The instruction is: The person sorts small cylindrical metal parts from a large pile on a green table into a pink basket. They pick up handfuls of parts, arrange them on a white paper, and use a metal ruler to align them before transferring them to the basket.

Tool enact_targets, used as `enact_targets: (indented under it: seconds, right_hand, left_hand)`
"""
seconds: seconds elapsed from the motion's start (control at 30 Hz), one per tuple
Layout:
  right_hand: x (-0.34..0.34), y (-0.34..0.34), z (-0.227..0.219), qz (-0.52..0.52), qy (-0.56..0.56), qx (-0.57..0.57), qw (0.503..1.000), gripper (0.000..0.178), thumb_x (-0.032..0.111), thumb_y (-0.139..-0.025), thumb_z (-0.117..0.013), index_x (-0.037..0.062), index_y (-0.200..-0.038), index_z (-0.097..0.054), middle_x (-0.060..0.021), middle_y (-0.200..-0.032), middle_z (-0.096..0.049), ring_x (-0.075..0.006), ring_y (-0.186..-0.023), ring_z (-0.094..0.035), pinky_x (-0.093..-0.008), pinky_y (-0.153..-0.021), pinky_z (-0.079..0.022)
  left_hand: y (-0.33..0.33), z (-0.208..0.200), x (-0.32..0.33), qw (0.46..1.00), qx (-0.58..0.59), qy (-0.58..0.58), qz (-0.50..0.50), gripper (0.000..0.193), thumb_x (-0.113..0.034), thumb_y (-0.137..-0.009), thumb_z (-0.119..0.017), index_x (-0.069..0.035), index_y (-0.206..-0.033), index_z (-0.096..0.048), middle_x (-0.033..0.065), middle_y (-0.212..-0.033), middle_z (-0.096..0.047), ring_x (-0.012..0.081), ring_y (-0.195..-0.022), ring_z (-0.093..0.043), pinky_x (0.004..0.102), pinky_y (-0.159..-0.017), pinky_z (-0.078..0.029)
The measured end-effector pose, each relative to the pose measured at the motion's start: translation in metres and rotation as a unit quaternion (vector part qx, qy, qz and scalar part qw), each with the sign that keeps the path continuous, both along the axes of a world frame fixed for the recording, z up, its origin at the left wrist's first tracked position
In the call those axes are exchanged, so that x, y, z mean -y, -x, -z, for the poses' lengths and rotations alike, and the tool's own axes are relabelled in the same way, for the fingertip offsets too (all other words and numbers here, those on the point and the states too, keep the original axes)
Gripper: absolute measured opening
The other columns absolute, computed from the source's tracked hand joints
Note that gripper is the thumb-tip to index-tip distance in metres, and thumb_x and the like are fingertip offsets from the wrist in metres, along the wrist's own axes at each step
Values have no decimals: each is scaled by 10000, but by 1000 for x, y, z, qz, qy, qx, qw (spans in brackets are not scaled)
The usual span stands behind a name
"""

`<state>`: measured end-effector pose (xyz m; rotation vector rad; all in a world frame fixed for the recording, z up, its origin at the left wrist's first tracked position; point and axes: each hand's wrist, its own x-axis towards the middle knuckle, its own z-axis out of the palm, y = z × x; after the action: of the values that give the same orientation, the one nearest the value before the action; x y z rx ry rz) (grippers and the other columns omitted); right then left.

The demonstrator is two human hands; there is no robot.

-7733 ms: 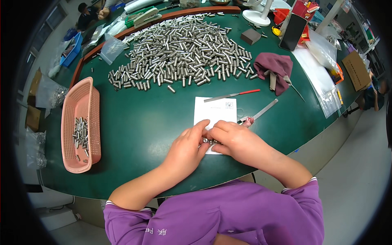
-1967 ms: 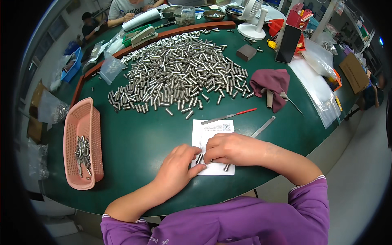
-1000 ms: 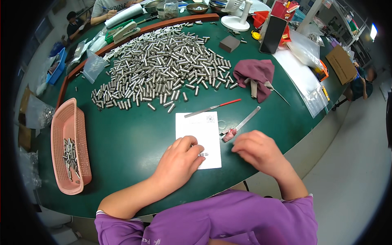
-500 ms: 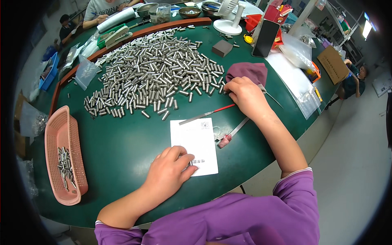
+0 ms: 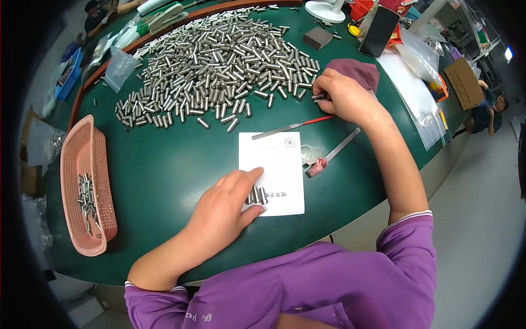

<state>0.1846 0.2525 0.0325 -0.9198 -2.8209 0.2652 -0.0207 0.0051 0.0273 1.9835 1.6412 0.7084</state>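
Observation:
On the white printed paper [image 5: 274, 156], my left hand [image 5: 216, 205] rests with thumb and index finger spread apart. A short row of steel pins [image 5: 256, 196] lies between them, partly hidden by the hand. My right hand [image 5: 345, 96] is at the right edge of the large pile of steel pins [image 5: 213, 71], fingers curled. Dark metal pin ends [image 5: 318, 98] show at its fingertips; how many it grips is hidden. A flat file with a red handle [image 5: 293, 126] lies across the paper's top edge, its handle end just below my right hand.
A pink basket [image 5: 104, 181] holding some pins stands at the left. Right of the paper lies a metal strip tool with a pink-wrapped end [image 5: 318, 166]. Beyond my right hand are a maroon cloth [image 5: 359, 71], a dark block [image 5: 318, 38] and a phone [image 5: 379, 32]. Another person [image 5: 487, 109] is at the far right.
The view has tilted nearer, so the table sits higher in the picture. My left thumb and index finger have spread, uncovering the row of pins. My right hand stays by the pile, pin ends now visible.

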Motion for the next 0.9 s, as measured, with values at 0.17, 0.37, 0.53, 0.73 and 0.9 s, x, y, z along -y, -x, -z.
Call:
enact_targets:
  seconds: [0.17, 0.37, 0.53, 0.73, 0.9]
  right_hand:
    - [5, 4, -19, 106, 167, 71, 978, 289, 164, -680, -753, 22, -905, -639, -147, -861, -654, -302, -828, -628, -375, -736, -491]
    - [17, -4, -12, 139, 132, -1, 982, 255, 195, -703, -755, 15, -863, -671, -165, -828, -646, -312, -803, -641, -395, -699, -494]
    - [45, -7, -7, 80, -5, -95, 992, 172, 150, -751, -703, 12, -849, -675, -155, -804, -625, -341, -779, -625, -422, -696, -493]
    - [135, 11, -19, -43, 76, -124, 988, 131, 110, -767, -682, -1, -813, -629, -139, -762, -582, -307, -698, -608, -388, -623, -502]
    - [165, 18, -5, -41, 78, -66, 994, 175, 129, -787, -678, 4, -803, -557, -135, -772, -546, -287, -706, -606, -376, -632, -503]
  left_hand:
    - [4, -2, 1, 1000, -11, 11, 5, 516, -67, -730, -741, -33, -1198, -525, 111, -966, -569, 262, -776, -585, 362, -695, -492]
    - [5, -3, 2, 1000, -14, 12, 9, 490, -87, -737, -739, -35, -1179, -535, 113, -956, -567, 265, -793, -591, 367, -696, -494]
    - [0, 4, 0, 999, -28, -40, 7, 496, -69, -735, -731, -33, -1186, -528, 107, -930, -562, 257, -798, -587, 357, -707, -491]
    - [-2, -1, 4, 1000, -12, 27, -6, 689, -35, -718, -734, -36, -1330, -418, 92, -927, -550, 223, -774, -559, 347, -697, -490]
    - [-2, -5, 6, 998, 13, 68, -8, 797, -11, -706, -738, -40, -1393, -335, 93, -969, -529, 214, -776, -550, 336, -703, -498]
